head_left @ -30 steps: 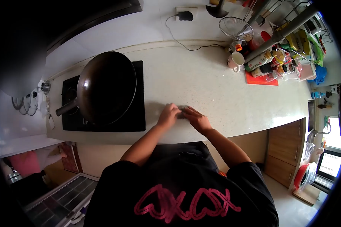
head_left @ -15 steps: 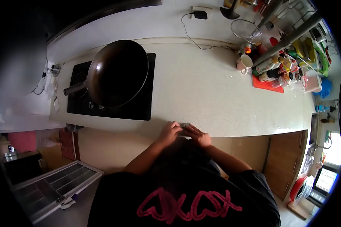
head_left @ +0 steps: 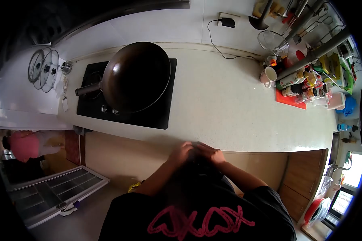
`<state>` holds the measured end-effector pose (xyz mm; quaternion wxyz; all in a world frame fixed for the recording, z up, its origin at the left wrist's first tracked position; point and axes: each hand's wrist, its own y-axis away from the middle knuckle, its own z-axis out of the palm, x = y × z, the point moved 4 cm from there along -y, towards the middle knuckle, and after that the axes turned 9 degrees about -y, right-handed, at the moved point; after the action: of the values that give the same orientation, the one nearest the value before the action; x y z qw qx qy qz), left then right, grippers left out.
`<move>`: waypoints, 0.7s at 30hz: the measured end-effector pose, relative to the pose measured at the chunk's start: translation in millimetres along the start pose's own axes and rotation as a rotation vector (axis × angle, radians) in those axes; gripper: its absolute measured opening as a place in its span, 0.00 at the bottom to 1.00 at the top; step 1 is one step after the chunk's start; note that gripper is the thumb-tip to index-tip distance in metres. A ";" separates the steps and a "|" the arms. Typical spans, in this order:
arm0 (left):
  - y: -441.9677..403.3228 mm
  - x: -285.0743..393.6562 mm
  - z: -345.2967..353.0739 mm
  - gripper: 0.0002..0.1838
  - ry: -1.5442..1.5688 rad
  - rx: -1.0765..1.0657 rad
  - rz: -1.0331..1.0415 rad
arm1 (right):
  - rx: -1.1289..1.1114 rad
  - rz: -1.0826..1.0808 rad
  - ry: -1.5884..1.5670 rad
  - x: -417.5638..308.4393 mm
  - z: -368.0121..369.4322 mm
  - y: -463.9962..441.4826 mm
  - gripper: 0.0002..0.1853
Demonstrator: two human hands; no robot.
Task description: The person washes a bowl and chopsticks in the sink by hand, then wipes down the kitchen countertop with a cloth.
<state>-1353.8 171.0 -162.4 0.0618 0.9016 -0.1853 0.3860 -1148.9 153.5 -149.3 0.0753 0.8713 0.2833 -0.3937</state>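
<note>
My left hand [head_left: 182,152] and my right hand [head_left: 212,154] meet at the front edge of the pale countertop [head_left: 221,116], close to my body. The fingers of both are bent inward, almost touching. A small dark greyish thing seems to lie between them, mostly covered by the fingers; its kind cannot be made out. Motion blurs the left hand. To the left and farther back, a large dark wok [head_left: 136,76] rests on the black cooktop [head_left: 151,121], its handle [head_left: 88,89] pointing left.
At the right back stand a pink-white mug [head_left: 268,76] and several bottles [head_left: 290,80] on a red mat [head_left: 287,100]. Above them hang a ladle [head_left: 258,23] and a wire strainer [head_left: 273,43]. Glass lids [head_left: 48,70] hang at left. A person in pink [head_left: 24,145] is beyond the doorway.
The view has shifted, so the wok and counter appear farther right. Both hands appear slightly lower in view, and the greyish thing between them shows less. A person in pink shows more fully at left.
</note>
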 end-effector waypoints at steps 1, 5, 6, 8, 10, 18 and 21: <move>-11.4 2.8 -13.8 0.13 -0.029 0.028 0.014 | 0.011 0.063 -0.029 -18.3 -14.1 -18.6 0.22; -73.1 -20.9 -52.5 0.17 -0.168 0.228 0.042 | 0.209 0.195 -0.109 6.8 -9.1 -91.0 0.22; -91.5 -29.8 -60.4 0.17 -0.205 0.262 0.022 | 0.264 0.195 -0.087 9.0 -15.5 -117.2 0.23; -133.2 -43.5 -80.3 0.15 -0.298 0.355 0.108 | 0.335 0.154 -0.019 25.9 -21.0 -163.5 0.28; -170.9 -57.2 -93.2 0.15 -0.294 0.367 0.118 | 0.387 0.121 0.039 39.8 -32.7 -205.5 0.26; -223.8 -104.5 -68.2 0.19 -0.279 0.251 0.083 | 0.269 0.233 0.008 75.0 -28.9 -243.6 0.26; -216.2 -106.7 -62.5 0.16 -0.383 0.207 0.124 | 0.251 0.259 -0.020 76.6 -24.4 -239.4 0.23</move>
<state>-1381.0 417.1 -188.9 -0.0914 0.9468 -0.2081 0.2277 -1225.0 393.6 -166.6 0.0190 0.8990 0.1166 -0.4216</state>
